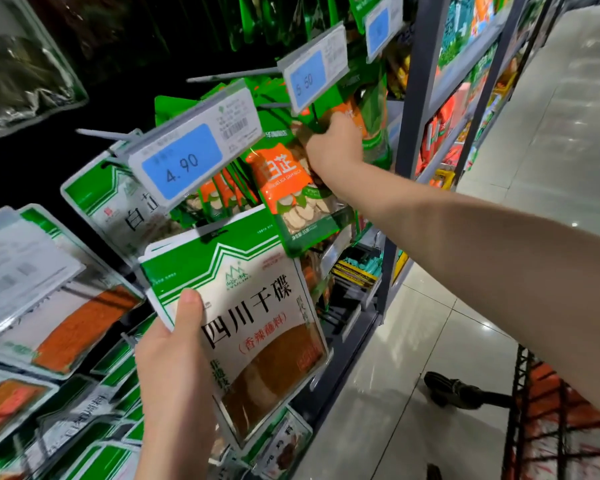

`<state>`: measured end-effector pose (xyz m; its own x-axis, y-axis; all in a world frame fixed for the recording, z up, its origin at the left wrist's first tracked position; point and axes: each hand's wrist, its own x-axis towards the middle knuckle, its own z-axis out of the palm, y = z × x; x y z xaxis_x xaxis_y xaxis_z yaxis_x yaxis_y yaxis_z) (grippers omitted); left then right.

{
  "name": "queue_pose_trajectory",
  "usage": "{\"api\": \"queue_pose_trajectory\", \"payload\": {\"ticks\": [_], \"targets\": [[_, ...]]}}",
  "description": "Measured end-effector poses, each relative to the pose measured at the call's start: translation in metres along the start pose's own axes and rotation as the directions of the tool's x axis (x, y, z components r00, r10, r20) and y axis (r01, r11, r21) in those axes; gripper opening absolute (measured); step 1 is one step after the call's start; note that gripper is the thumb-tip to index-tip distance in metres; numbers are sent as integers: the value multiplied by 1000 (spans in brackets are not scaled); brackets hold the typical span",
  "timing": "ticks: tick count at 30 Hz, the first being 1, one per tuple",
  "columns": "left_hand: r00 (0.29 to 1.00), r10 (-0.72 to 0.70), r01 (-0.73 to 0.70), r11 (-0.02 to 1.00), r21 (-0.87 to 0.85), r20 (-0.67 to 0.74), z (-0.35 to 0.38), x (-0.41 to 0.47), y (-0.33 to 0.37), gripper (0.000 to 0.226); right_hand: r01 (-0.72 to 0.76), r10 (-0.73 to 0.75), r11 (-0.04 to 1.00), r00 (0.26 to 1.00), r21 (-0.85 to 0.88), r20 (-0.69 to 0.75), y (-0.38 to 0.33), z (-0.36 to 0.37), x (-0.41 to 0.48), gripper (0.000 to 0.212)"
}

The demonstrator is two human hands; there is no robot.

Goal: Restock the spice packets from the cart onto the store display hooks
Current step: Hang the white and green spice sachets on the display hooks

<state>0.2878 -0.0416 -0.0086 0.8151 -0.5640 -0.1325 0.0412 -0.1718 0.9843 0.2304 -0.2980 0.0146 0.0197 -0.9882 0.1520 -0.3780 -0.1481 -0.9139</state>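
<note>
the sichuan dry-dip packet (257, 327) sits in the left hand (174, 368), low in front of the display, thumb pressed flat over its face and the other fingers hidden behind it, so that hand is clamped on the packet. it looks like more than one packet stacked together, since a second white edge shows at the top left. these look light and flat, a glossy film pouch with loose powder inside, so i'd guess it bends easily and could slide in the grip; the stiffer green header with the hang slot seems the sensible place to take it for hooking.

the right hand (333, 143) is stretched out on a nearly straight arm, up and away, curled around the top of the orange-and-green angelica root packet (291, 199) just below the 5.50 price tag (312, 72). the fingers are closed on that packet's header, though the exact pinch is hidden by the back of the hand. the 4.90 price tag (194, 157) hangs nearer, above the held packet. the cart (548, 410) shows at lower right.
</note>
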Motion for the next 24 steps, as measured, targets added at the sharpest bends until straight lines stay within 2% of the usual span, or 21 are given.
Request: {"api": "queue_pose_trajectory", "payload": {"ticks": [3,5,8,15,20,22,24], "targets": [[998,-10,13,998,54,-64,-10,2,-5,38,-27,24,992,999,126,22,15,-6,-26,25],[996,-10,16,997,72,-84,-16,4,-10,37,-41,38,986,999,164,23,18,-10,-41,34],[997,-2,7,998,65,-78,-27,5,-16,31,-62,61,973,998,221,11,20,-10,-56,37],[999,42,-41,997,61,-26,-51,3,-24,45,-85,105,981,989,175,-104,21,2,-90,36],[972,235,-233,967,107,-9,-76,-4,-31,38,-43,56,998,960,53,-273,8,10,-120,27],[960,280,-279,958,62,-15,-86,-10,-34,42,9,23,992,966,123,-257,6,11,-142,16],[946,321,-321,947,18,-34,-97,-17,-37,39,39,-5,970,990,241,-142,6,14,-175,19]]}}
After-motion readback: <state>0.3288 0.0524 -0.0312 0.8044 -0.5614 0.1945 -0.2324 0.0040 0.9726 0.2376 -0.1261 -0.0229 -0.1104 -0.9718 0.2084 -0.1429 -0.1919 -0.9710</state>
